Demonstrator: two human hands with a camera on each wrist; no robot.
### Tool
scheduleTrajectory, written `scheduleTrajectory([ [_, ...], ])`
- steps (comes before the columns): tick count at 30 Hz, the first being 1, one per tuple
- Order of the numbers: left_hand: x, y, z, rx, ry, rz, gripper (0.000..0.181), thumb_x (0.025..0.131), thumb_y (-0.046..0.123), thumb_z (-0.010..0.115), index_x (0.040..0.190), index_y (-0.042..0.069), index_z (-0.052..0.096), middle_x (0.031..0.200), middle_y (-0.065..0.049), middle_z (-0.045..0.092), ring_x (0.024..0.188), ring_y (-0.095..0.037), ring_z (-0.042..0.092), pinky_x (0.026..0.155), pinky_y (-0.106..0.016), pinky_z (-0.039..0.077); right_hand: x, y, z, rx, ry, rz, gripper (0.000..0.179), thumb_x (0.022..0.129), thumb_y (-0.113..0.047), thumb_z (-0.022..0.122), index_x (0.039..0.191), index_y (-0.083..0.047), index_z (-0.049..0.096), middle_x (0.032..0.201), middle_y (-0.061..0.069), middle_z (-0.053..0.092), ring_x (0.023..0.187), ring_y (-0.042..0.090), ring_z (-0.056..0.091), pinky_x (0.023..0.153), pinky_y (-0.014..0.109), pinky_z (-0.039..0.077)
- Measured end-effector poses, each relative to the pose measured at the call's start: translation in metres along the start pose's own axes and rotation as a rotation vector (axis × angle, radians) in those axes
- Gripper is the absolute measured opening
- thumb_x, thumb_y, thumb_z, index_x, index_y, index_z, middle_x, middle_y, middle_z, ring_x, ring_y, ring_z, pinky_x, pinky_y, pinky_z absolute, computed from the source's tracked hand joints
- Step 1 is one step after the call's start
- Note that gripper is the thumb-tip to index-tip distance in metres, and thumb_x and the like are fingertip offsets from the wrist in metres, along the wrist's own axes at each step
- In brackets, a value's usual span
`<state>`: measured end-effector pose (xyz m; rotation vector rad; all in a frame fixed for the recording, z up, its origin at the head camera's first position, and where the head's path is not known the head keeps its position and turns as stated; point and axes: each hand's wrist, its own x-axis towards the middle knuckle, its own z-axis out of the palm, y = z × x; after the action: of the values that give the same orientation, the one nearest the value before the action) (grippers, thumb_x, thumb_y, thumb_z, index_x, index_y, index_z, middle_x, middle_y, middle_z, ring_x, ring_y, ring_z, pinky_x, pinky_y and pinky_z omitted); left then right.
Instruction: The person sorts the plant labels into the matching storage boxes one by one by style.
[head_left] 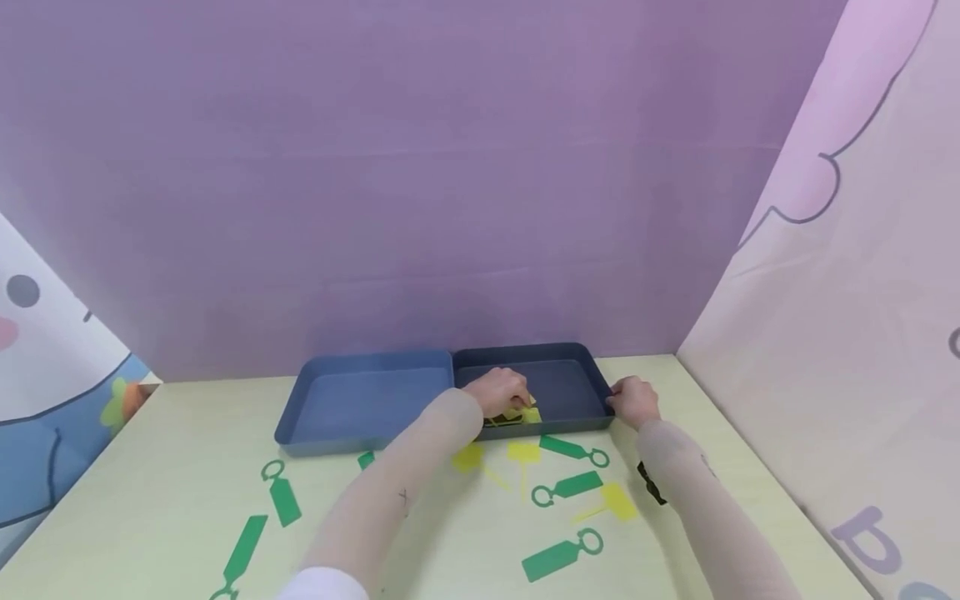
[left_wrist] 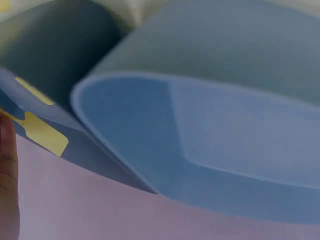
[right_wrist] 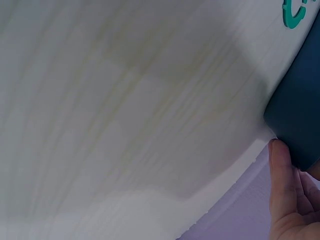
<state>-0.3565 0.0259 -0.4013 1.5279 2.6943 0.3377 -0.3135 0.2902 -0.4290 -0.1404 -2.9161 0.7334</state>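
Note:
My left hand [head_left: 498, 392] reaches over the near-left part of a dark navy tray [head_left: 566, 387], fingers pointing down. In the left wrist view, its fingers [left_wrist: 7, 150] pinch the thin stem of a yellow tag [left_wrist: 46, 134]. More yellow tag pieces [head_left: 529, 414] and something black lie by that hand inside the tray's front wall. My right hand [head_left: 635, 402] grips the tray's right end, with fingers [right_wrist: 282, 175] against the outside of the wall in the right wrist view.
A blue tray [head_left: 378, 400] sits against the navy one, on its left. Several green ring tags [head_left: 551, 560] and yellow tags [head_left: 618, 502] are scattered over the pale table [head_left: 442, 558]. A black tag [head_left: 651, 483] lies beside the right forearm. A purple backdrop [head_left: 480, 183] rises behind.

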Motion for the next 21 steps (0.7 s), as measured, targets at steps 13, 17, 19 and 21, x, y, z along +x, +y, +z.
scheduleTrajectory([
  [13, 0.001, -0.015, 0.006, 0.015, -0.047, -0.164, 0.021, 0.086, 0.004, 0.061, 0.089, 0.018, 0.076, 0.092, 0.005, 0.071, 0.091, -0.008, 0.064, 0.079, -0.021, 0.052, -0.001, 0.000, 0.000, 0.001, 0.005, -0.003, 0.023, 0.082, -0.006, 0.060, 0.099, 0.008, 0.066, 0.098, 0.023, 0.067, 0.090, 0.038, 0.062, 0.082, 0.050, 0.048],
  [17, 0.001, -0.016, 0.010, 0.008, -0.051, -0.171, 0.016, 0.084, 0.005, 0.064, 0.081, 0.016, 0.076, 0.085, 0.004, 0.071, 0.091, -0.009, 0.065, 0.080, -0.023, 0.052, -0.002, 0.000, -0.001, 0.001, 0.003, 0.003, 0.024, 0.082, -0.007, 0.060, 0.100, 0.008, 0.065, 0.097, 0.023, 0.067, 0.090, 0.038, 0.062, 0.082, 0.050, 0.048],
  [19, 0.001, -0.016, 0.011, 0.006, -0.049, -0.168, 0.015, 0.083, 0.006, 0.065, 0.081, 0.017, 0.076, 0.084, 0.004, 0.071, 0.091, -0.009, 0.065, 0.080, -0.023, 0.053, -0.003, 0.000, -0.001, 0.001, 0.001, 0.003, 0.024, 0.082, -0.007, 0.060, 0.100, 0.009, 0.065, 0.097, 0.023, 0.067, 0.090, 0.038, 0.062, 0.082, 0.050, 0.048],
  [21, 0.000, -0.016, 0.011, -0.006, -0.042, -0.174, 0.015, 0.082, 0.006, 0.065, 0.083, 0.017, 0.076, 0.085, 0.005, 0.071, 0.089, -0.008, 0.065, 0.080, -0.023, 0.053, -0.003, 0.000, -0.002, 0.000, 0.003, -0.004, 0.024, 0.082, -0.007, 0.060, 0.099, 0.008, 0.066, 0.097, 0.023, 0.067, 0.091, 0.038, 0.062, 0.082, 0.050, 0.048],
])
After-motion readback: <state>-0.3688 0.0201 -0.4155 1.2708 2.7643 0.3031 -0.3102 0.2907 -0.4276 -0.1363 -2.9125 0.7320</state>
